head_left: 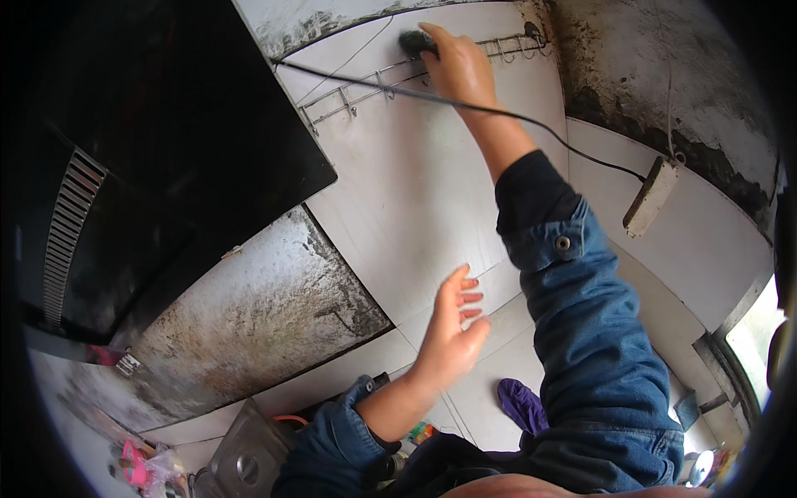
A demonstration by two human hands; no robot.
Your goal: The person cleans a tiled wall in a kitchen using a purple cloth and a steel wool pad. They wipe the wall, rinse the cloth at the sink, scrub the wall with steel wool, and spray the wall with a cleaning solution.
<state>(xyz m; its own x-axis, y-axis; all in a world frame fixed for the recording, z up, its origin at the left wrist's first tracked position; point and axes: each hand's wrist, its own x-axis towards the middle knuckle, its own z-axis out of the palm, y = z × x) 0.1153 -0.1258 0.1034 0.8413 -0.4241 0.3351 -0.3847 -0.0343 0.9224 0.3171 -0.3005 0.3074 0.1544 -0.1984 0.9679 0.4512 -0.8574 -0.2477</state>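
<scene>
Raised to the top of the head view, my right hand (461, 70) grips a dark green scouring pad (413, 41). The pad is pressed near a metal hook rail (340, 101) on the white wall panel (374, 207); the hand covers part of the rail and of the pad. A black cable (398, 90) runs past my right wrist. Lower down, my left hand (452, 336) is in front of the pale panels, fingers apart, holding nothing.
A black range hood (207, 124) juts in at the left. The cable leads to a white power strip (652, 197) on the right. Below are a steel lid (247, 466), a pink item (133, 463) and a purple cloth-like thing (521, 404). Stained wall (249, 303) shows beneath the hood.
</scene>
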